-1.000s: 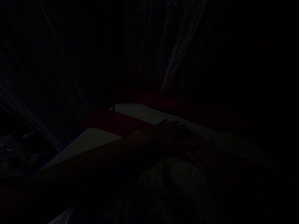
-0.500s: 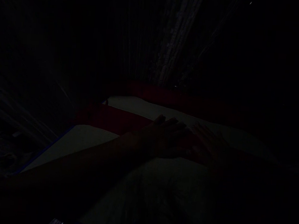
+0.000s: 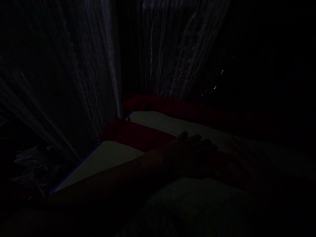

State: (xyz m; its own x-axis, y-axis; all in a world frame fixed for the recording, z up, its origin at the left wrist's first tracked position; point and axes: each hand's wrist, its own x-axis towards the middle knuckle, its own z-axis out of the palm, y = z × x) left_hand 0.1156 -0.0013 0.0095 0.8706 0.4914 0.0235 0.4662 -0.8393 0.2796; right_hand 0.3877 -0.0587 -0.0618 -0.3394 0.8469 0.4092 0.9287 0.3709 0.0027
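Fingers of the left hand were spread, lying flat and palm down on the red cloth, tips aimed toward one o'clock and thumb held apart toward three; no grip on any fold could be made out. Farther right, the right hand was nearly lost in the dark. Its fingers looked splayed near the cloth's right part, but whether they pressed on it or pinched any of it could not be told.

From the left, crumpled clutter sat at eight o'clock, too dim to name. A stringy curtain hung at ten o'clock, above a blue edge bordering a pale surface. Across that surface the red cloth ran as a band from between eight and nine o'clock to between three and four, its uneven left end by the blue edge. A second curtain hung at twelve, with another red strip below it.

By its look, the cloth would probably have been light, limp and hardly fragile, quick to wrinkle under a dragging palm; slipperiness was hard to judge. Flat palms seemed suited to smoothing it, while its left end or long edges offered the likeliest places for a pinch.
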